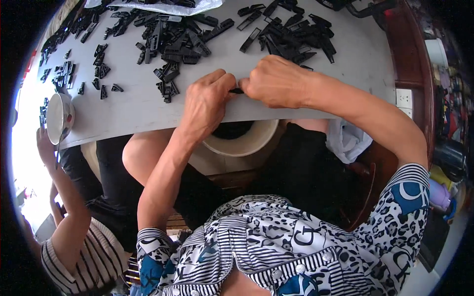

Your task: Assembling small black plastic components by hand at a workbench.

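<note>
Grey tabletop (126,111): two hands (206,101) (276,83) pinch one black part (237,91).

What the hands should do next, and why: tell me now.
Probably, the right hand should pull gently outward while the left hand holds firm: a small black piece shows between the two closed hands, and an open bucket lies below the table edge, where a dropped piece might land.

Black-and-white leopard-print shirt (291,229), striped cuffs (414,173)
</note>
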Available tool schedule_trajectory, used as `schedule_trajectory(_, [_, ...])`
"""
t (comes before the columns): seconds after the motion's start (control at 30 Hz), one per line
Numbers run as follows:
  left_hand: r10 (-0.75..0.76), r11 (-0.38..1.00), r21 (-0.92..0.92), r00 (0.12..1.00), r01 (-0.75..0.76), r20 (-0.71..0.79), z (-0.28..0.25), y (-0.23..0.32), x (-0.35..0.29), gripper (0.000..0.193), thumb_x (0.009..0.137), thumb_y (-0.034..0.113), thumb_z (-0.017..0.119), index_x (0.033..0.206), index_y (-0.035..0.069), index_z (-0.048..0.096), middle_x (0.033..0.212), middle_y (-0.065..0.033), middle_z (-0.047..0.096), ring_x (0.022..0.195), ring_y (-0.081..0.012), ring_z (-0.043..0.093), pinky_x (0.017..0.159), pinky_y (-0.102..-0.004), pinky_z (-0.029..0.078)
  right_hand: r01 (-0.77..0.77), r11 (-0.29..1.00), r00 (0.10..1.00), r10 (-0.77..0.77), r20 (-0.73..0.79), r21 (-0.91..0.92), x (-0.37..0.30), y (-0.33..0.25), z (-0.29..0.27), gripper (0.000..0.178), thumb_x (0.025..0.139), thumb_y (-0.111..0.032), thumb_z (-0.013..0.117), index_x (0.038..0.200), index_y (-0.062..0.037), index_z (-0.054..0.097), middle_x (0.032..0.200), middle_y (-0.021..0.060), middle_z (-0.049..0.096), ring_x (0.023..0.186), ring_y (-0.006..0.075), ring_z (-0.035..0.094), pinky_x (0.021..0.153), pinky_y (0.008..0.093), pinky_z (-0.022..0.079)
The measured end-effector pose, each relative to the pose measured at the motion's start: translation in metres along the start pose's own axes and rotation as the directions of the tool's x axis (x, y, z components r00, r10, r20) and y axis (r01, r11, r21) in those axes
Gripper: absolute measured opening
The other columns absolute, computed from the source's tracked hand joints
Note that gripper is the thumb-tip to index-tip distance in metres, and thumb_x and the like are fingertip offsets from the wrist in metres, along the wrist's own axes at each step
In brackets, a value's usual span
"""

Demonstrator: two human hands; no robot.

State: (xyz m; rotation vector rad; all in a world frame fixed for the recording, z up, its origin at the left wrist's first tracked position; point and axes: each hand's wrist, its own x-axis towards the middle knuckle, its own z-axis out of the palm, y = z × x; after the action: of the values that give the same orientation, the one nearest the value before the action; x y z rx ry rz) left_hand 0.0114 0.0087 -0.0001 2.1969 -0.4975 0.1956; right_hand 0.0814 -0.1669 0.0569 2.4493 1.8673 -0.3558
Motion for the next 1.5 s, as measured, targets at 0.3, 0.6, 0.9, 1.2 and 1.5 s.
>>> schedule_trajectory(0.3, [-0.004,1.000,0.006,1.000,0.004,0.011,0.003,-0.002,0.001,0.016,0.071,0.000,0.064,0.079,0.002,0.050,0.077,-0.0142,0.054,0.075,-0.0368,0.057,0.063,-0.0452,0.043,-0.002,1.000,1.000,0.002,-0.008,0.010,0.000,0.000,-0.004,0.007,0.068,-0.003,0.059,0.073,0.0009,0.059,0.059,0.0180,0.059,0.059,0.0349,0.064,0.056,0.0427,0.052])
schedule_trajectory(0.6, [0.026,1.000,-0.001,1.000,-0.026,-0.005,0.003,-0.001,0.002,0.014,0.071,-0.002,0.061,0.081,0.003,0.053,0.077,-0.0142,0.053,0.077,-0.0365,0.056,0.065,-0.0453,0.044,-0.039,0.999,0.999,0.039,0.007,-0.020,0.004,-0.012,-0.007,0.009,0.066,-0.006,0.059,0.062,0.0006,0.064,0.067,0.0208,0.064,0.066,0.0356,0.067,0.059,0.0435,0.054])
schedule_trajectory(0.9, [-0.113,0.981,-0.169,0.987,0.092,-0.118,-0.002,-0.002,-0.003,0.017,0.070,0.001,0.070,0.082,0.001,0.057,0.076,-0.0138,0.057,0.067,-0.0320,0.059,0.058,-0.0378,0.045,-0.332,0.853,0.865,0.445,-0.230,0.403,-0.029,-0.021,0.039,0.016,0.084,-0.014,0.061,0.086,-0.0008,0.052,0.079,0.0193,0.059,0.072,0.0397,0.059,0.060,0.0454,0.046])
schedule_trajectory(1.2, [-0.270,0.426,-0.833,0.928,0.352,0.255,-0.011,0.000,-0.006,0.007,0.084,0.005,0.065,0.083,-0.001,0.062,0.076,-0.0044,0.063,0.067,-0.0115,0.059,0.063,-0.0246,0.049,-0.195,0.773,0.735,0.523,-0.432,0.604,-0.050,-0.042,0.053,0.019,0.079,-0.010,0.069,0.090,-0.0012,0.056,0.080,0.0157,0.056,0.069,0.0356,0.055,0.059,0.0389,0.044])
schedule_trajectory(1.5, [-0.389,0.588,-0.676,0.888,0.444,0.245,0.006,0.023,-0.007,0.014,0.074,0.001,0.073,0.068,0.002,0.061,0.056,0.0018,0.053,0.054,-0.0048,0.047,0.048,-0.0226,0.037,-0.254,0.820,0.771,0.492,-0.405,0.513,-0.044,-0.065,0.043,0.019,0.077,-0.008,0.070,0.084,-0.0017,0.053,0.077,0.0141,0.056,0.070,0.0343,0.059,0.058,0.0414,0.047])
